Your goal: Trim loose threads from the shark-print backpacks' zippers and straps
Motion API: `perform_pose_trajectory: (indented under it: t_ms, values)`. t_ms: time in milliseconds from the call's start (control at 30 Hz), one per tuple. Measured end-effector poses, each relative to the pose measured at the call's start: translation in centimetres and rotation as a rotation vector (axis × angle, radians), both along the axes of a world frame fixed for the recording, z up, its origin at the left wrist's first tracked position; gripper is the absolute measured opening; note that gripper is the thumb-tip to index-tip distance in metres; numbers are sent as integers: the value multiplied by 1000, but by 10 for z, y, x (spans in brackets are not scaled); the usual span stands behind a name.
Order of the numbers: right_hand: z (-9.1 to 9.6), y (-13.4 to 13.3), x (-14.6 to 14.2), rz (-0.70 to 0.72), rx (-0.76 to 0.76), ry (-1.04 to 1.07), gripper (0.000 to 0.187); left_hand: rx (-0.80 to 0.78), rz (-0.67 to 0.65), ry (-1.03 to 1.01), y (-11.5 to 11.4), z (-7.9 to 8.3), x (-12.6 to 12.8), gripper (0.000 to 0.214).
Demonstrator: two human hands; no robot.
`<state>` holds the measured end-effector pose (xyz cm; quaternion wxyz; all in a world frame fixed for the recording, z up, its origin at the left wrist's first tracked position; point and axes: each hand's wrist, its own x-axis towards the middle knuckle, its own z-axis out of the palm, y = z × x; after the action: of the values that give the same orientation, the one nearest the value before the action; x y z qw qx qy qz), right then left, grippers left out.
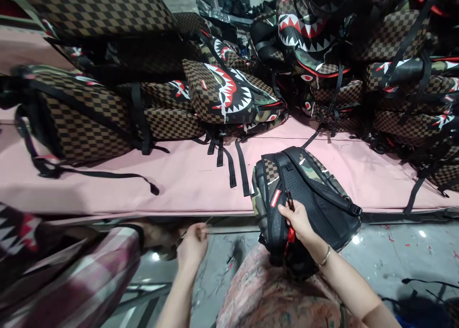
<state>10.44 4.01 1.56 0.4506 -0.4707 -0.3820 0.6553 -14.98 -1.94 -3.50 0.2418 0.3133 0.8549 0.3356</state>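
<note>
A small backpack (315, 189) with black mesh back, camouflage and brown checked panels leans over the pink table's edge against my lap, its straps facing up. My right hand (301, 223) rests over it, fingers closed around thread snips (290, 234) with a red handle; their dark tips point away from me. To the left of the backpack, apart from it, my left hand (193, 244) is closed in a pinch below the table edge. A thin strand seems to stick out by its fingertips, too fine to make out clearly.
Checked backpacks with shark-mouth prints (233, 91) are piled along the pink table (193, 175), with black straps (231, 168) trailing forward. At left sits another person in a plaid sleeve (103, 266). Red scraps lie on the grey floor (401, 251).
</note>
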Motion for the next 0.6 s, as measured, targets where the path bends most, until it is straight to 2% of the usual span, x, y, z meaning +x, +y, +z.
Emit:
perform_pose_trajectory:
  t_ms: [100, 167, 267, 333, 367, 400, 467, 533, 600]
  values:
    - [2, 1, -3, 32, -21, 9, 40, -114, -79, 25, -25, -9, -25, 24]
    - [4, 1, -8, 44, -33, 17, 40, -161, -167, -18, -37, -13, -19, 19]
    - [8, 3, -15, 57, -42, 26, 41, -22, -387, -153, -43, -11, 23, 27]
    - [12, 5, -19, 61, -34, 27, 41, 204, -666, -360, -40, -6, 64, 44]
    - [14, 7, -20, 58, -26, 24, 41, 258, -746, -428, -37, -3, 84, 44]
    - [16, 8, -20, 51, -15, 18, 40, 295, -770, -462, -34, 0, 101, 39]
    - [19, 12, -18, 23, 12, -3, 39, 329, -698, -474, -30, 3, 125, 24]
    - [20, 18, -13, -17, 41, -31, 37, 318, -636, -468, -29, 4, 134, 15]
    - [18, 24, -8, -56, 66, -60, 36, 295, -613, -462, -32, 6, 132, 13]
